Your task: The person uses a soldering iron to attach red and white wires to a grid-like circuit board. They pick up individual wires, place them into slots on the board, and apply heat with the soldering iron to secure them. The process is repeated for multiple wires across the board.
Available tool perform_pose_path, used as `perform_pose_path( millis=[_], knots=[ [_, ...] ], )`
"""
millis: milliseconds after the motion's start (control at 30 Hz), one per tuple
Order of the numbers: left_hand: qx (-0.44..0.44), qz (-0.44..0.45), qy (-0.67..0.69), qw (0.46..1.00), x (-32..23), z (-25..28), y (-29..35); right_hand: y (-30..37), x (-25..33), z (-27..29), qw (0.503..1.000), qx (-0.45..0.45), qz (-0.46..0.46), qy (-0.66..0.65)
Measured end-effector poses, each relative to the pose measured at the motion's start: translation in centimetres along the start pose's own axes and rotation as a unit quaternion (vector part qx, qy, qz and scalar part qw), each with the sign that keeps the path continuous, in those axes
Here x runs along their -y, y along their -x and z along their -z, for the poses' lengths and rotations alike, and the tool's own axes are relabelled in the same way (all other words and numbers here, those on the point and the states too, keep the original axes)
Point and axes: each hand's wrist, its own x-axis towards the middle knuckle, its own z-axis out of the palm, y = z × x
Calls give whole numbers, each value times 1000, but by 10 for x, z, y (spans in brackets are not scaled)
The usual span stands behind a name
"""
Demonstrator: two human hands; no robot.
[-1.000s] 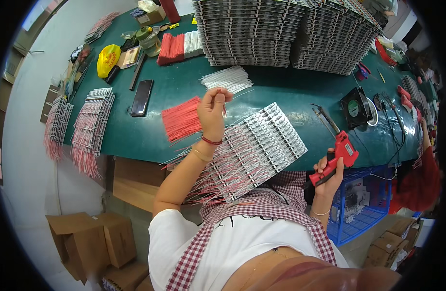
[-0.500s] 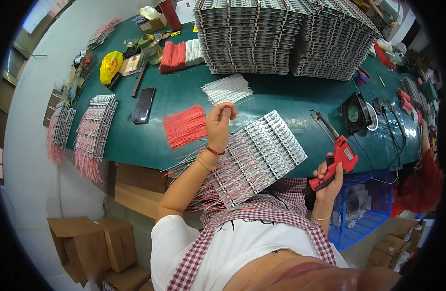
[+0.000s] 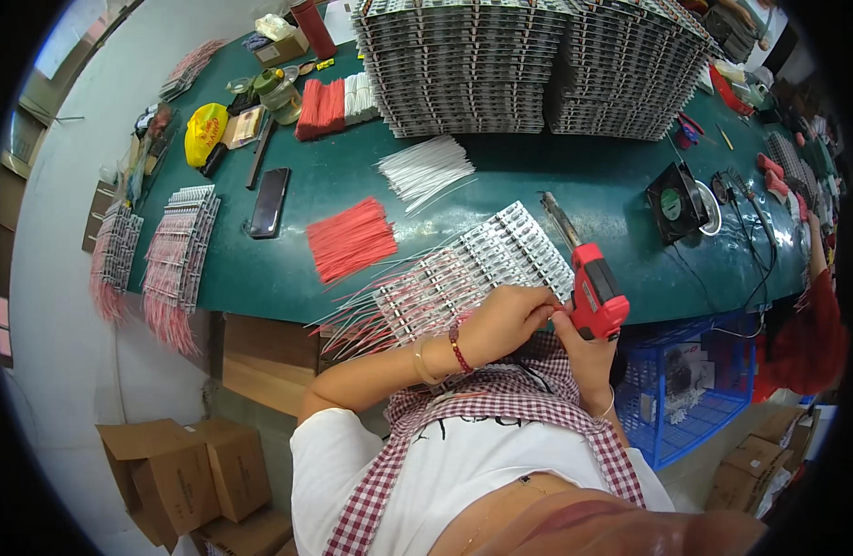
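My right hand (image 3: 586, 360) is wrapped round the handle of a red soldering gun (image 3: 601, 295), whose long metal tip points up and away over the right edge of a whitish panel (image 3: 517, 243). The panel carries rows of small metal parts, and red and white wires stick out from its left side. Over the panel's near edge my left hand (image 3: 510, 320) is closed in a pinch, fingertips meeting my right thumb beside the gun. What the pinch holds is too small to make out. Beyond lie a bundle of red wires (image 3: 352, 238) and one of white wires (image 3: 426, 171).
Tall stacks of panels (image 3: 454, 74) stand at the back. Wired panels (image 3: 181, 246) overhang the table's left edge near a phone (image 3: 270, 203). On the right are a black fan (image 3: 675, 206), cables and a blue crate (image 3: 681, 398). A co-worker's red sleeve (image 3: 807, 334) shows far right.
My left hand has come down and right from near the white wires to meet my right hand. The soldering gun has moved left, its tip now over the panel's edge.
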Motion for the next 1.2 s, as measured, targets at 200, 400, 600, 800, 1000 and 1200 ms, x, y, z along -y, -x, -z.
perform_pose_path(
  millis=[200,400,600,800,1000,1200],
  knots=[
    [3,-22,-47,999,-1,0,7,-5,-8,12,998,54,-4,23],
    [33,36,14,999,-1,4,5,-3,-8,9,998,50,10,24],
    [49,86,-6,995,-3,12,6,-2,-12,6,996,68,35,45],
    [-10,36,-86,996,3,9,12,-5,-1,-1,997,66,-22,19],
    [-66,29,-77,994,0,2,17,-5,-2,-4,998,43,19,42],
    [-130,-51,-171,975,7,0,21,-6,4,-5,998,55,20,14]
  ],
)
